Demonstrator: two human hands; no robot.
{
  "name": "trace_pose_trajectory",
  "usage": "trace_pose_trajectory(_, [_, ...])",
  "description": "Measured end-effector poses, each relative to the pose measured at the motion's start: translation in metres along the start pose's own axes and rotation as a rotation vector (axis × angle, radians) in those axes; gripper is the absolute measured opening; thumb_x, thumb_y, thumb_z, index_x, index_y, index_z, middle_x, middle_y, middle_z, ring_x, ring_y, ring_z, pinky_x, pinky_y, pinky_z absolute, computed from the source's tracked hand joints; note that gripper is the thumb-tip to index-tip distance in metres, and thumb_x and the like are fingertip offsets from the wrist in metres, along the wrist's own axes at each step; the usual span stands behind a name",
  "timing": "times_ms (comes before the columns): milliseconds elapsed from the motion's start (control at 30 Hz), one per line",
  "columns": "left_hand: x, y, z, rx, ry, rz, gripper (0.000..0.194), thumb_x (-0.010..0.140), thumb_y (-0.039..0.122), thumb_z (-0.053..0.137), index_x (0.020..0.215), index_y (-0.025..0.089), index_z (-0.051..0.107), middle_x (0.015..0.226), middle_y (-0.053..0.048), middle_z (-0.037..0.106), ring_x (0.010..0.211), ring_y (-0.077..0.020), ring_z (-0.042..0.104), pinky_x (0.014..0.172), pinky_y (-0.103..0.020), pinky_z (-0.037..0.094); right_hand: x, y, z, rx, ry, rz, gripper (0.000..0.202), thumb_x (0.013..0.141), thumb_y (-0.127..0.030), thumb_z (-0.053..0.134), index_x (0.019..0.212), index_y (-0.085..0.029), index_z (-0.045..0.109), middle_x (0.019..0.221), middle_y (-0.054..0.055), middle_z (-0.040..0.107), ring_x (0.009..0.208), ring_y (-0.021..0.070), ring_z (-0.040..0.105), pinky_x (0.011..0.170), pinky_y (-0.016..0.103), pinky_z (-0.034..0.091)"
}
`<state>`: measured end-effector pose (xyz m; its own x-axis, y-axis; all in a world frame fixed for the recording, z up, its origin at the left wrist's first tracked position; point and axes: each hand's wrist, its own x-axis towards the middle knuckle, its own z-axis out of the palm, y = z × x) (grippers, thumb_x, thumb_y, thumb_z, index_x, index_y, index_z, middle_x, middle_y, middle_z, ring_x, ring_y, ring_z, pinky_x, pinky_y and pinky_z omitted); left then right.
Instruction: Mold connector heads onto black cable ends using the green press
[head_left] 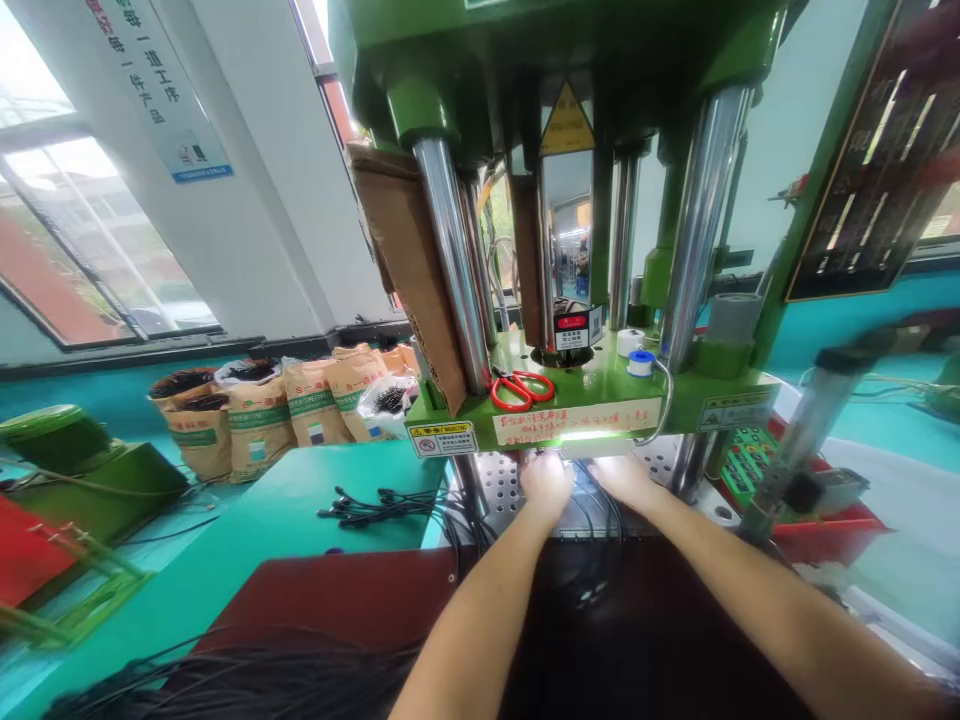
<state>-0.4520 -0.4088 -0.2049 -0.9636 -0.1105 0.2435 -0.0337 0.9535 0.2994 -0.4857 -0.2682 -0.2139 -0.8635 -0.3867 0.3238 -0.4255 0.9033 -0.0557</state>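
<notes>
My left hand [547, 480] and my right hand [622, 474] reach under the green plate of a press [465, 415]. Bright light and the plate's edge hide the fingers of both, so I cannot make out what they grip. Between my wrists, black cables [600, 512] run down from the work area toward my lap. To the left of my left hand is a perforated metal plate [501, 482]. Red-handled scissors [523, 390] lie on the plate above my hands. A white-and-blue tape spool [640, 363] sits there too, further right.
Black cables with connectors [382, 507] lie on the green table [300, 490] at left, with a larger cable bundle [247, 670] nearer me. Steel columns [454, 270] flank the work area. A red bin [840, 535] stands at right. Paper sacks [259, 425] line the wall.
</notes>
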Motion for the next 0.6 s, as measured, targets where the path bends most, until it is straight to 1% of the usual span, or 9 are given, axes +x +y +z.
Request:
trace_pose_trajectory(100, [0.002, -0.002, 0.005, 0.019, -0.009, 0.023, 0.022, 0.076, 0.017, 0.045, 0.088, 0.012, 0.062, 0.081, -0.010, 0.065, 0.090, -0.0209, 0.057, 0.078, -0.030, 0.042, 0.003, -0.004, 0.005, -0.011, 0.012, 0.018, 0.026, 0.075, -0.008, 0.045, 0.094, -0.011, 0.063, 0.101, 0.013, 0.062, 0.092, 0.0232, 0.056, 0.080, 0.033, 0.040])
trace_pose_trajectory(167, [0.003, -0.004, 0.006, 0.030, -0.006, 0.052, 0.023, 0.076, 0.013, 0.042, 0.088, 0.013, 0.063, 0.081, -0.010, 0.065, 0.091, -0.0204, 0.056, 0.079, -0.030, 0.042, 0.006, -0.006, 0.009, -0.014, 0.013, 0.041, 0.023, 0.075, -0.006, 0.046, 0.091, -0.011, 0.062, 0.098, 0.012, 0.062, 0.088, 0.0207, 0.056, 0.080, 0.033, 0.040])
trace_pose_trajectory(267, [0.003, -0.004, 0.006, 0.046, 0.007, 0.092, 0.028, 0.079, 0.011, 0.037, 0.093, 0.013, 0.062, 0.085, -0.010, 0.065, 0.095, -0.0205, 0.054, 0.082, -0.031, 0.040, 0.009, -0.009, 0.012, -0.019, 0.002, 0.075, 0.012, 0.079, -0.010, 0.050, 0.084, -0.010, 0.061, 0.090, 0.008, 0.062, 0.084, 0.0181, 0.056, 0.078, 0.035, 0.042])
trace_pose_trajectory(333, [0.003, -0.003, 0.005, 0.055, 0.013, 0.108, 0.030, 0.080, 0.011, 0.035, 0.096, 0.013, 0.061, 0.087, -0.011, 0.064, 0.096, -0.0204, 0.054, 0.083, -0.031, 0.039, 0.010, -0.009, 0.013, -0.022, -0.010, 0.094, 0.009, 0.082, -0.015, 0.051, 0.083, -0.012, 0.060, 0.088, 0.006, 0.061, 0.083, 0.0168, 0.056, 0.077, 0.035, 0.043])
trace_pose_trajectory(467, [0.004, -0.007, 0.005, 0.065, 0.011, 0.107, 0.028, 0.079, 0.010, 0.037, 0.094, 0.013, 0.061, 0.086, -0.011, 0.064, 0.092, -0.0204, 0.055, 0.082, -0.032, 0.040, 0.010, -0.006, 0.014, -0.023, -0.019, 0.113, 0.013, 0.085, -0.024, 0.051, 0.086, -0.013, 0.058, 0.090, 0.004, 0.059, 0.081, 0.0162, 0.056, 0.077, 0.036, 0.043])
trace_pose_trajectory(600, [0.003, -0.012, 0.006, 0.066, 0.027, 0.097, 0.029, 0.080, 0.012, 0.036, 0.093, 0.013, 0.061, 0.088, -0.011, 0.064, 0.091, -0.0212, 0.055, 0.082, -0.034, 0.040, 0.009, -0.004, 0.014, -0.007, -0.009, 0.114, 0.015, 0.086, -0.026, 0.049, 0.091, -0.014, 0.058, 0.094, 0.004, 0.059, 0.084, 0.0164, 0.055, 0.079, 0.037, 0.043])
